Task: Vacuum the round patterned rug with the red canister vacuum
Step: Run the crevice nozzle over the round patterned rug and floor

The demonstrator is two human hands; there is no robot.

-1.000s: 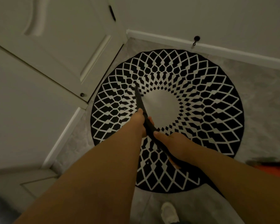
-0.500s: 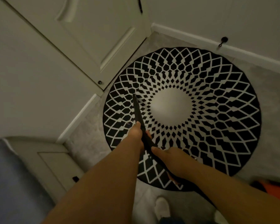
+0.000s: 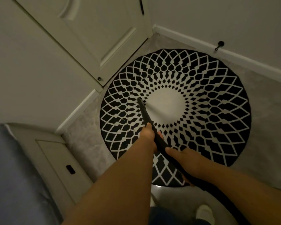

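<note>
Below, a round black rug with a white diamond lattice and a plain pale centre [image 3: 201,101] is seen lying flat on a grey marbled floor [image 3: 264,101], in the corner formed by a white panelled door [image 3: 94,36] and a pale wall with a white baseboard [image 3: 234,53]. A slim black vacuum wand [image 3: 144,113] is held over the rug, slanted down and away from the person, with its narrow tip set at the left rim of the pale centre; whether the tip touches the pile cannot be told. The wand is gripped by both hands. The left hand [image 3: 148,135] is wrapped around it further forward, fingers curled about the tube with fingertips showing on the far side. The right hand [image 3: 187,161] is closed around it nearer the body, thumb laid along the top. Behind the right hand, a black hose [image 3: 217,190] is seen running toward the lower right edge. The red canister itself is not shown in the head view. A small black doorstop [image 3: 219,44] is fixed on the baseboard beyond the rug. At lower left, a cream cabinet with a small dark recessed pull [image 3: 70,169] is set against the wall, and a blurred grey-blue surface [image 3: 11,172] is seen beside it. A white shoe [image 3: 204,211] is planted on the floor near the bottom edge, just off the rug.
</note>
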